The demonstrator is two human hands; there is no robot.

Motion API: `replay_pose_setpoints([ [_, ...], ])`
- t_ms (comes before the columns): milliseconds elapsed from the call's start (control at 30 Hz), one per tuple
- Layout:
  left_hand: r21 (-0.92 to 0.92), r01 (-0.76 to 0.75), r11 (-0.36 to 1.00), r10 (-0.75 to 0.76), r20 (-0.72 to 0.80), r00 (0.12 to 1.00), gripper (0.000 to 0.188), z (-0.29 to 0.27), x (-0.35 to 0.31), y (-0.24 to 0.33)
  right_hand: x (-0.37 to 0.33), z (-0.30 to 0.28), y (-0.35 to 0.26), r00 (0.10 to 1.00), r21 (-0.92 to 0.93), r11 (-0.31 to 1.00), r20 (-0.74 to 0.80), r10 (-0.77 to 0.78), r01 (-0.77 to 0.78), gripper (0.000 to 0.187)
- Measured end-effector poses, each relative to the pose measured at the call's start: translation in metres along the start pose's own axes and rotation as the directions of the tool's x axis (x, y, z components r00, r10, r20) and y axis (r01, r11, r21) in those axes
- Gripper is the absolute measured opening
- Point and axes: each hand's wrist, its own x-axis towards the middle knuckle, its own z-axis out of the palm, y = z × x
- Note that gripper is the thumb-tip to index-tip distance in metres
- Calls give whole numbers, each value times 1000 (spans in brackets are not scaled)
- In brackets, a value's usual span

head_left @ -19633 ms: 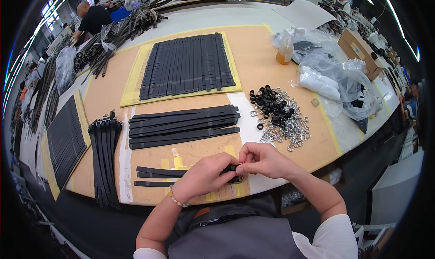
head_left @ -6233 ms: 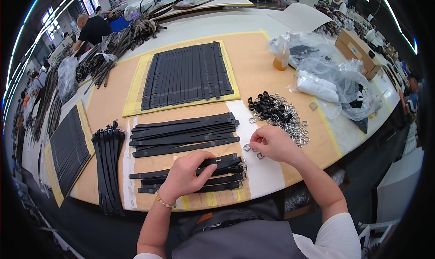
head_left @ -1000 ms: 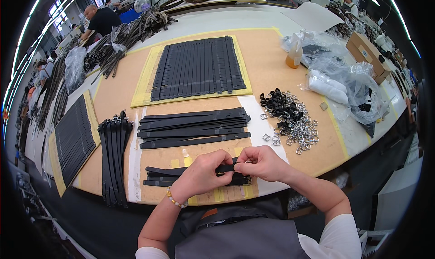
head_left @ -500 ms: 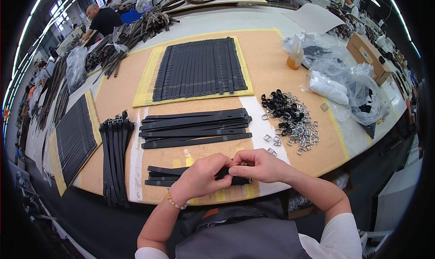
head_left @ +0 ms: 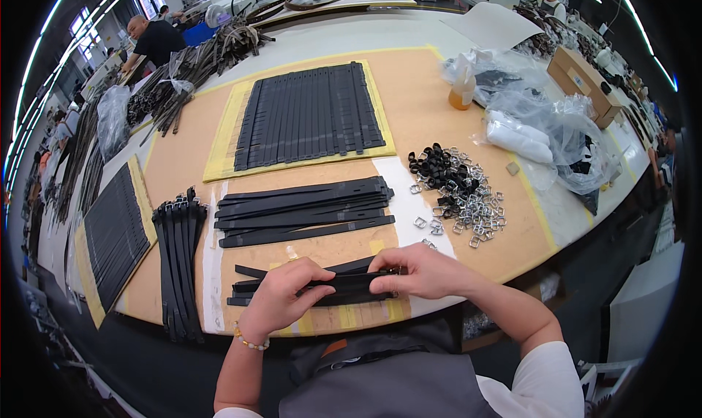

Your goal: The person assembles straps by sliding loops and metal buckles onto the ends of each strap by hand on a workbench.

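Both my hands work low over the table's near edge on a black belt strap (head_left: pixel 351 280), which spans the gap between them. My left hand (head_left: pixel 287 290) pinches it between thumb and fingers. Farther right, my right hand (head_left: pixel 418 270) has thumb and forefinger closed on its other part; the fingers hide that end. Under the hands lie more black straps (head_left: pixel 245 299). Just beyond is a stack of black straps (head_left: pixel 303 212). Right of the stack, a heap of silver buckles (head_left: pixel 479 213) mixes with small black loops (head_left: pixel 439 171).
A bundle of buckled black straps (head_left: pixel 178 261) overhangs the near edge at left. Strap-covered yellow boards (head_left: pixel 373 155) lie behind and at far left. At right are an amber-filled bottle (head_left: pixel 462 95), plastic bags (head_left: pixel 585 151) and a cardboard box (head_left: pixel 583 85). A person (head_left: pixel 150 41) sits at far left.
My hands were close together and have moved apart, the left one going left. More of the strap now shows between them. The whole view has shifted slightly.
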Motion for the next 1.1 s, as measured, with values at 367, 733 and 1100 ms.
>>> replay_pose_setpoints([
  [367,274,-90,958,117,-85,990,20,44,-1,-26,53,-96,69,842,-652,758,-403,-359,11,9],
  [733,271,-109,956,133,-72,988,8,28,35,-37,55,-105,49,795,-498,864,-551,-254,-69,12],
  [1100,385,-23,923,-1,62,998,16,48,83,-54,100,-119,70,880,-815,555,-378,-289,-167,9],
])
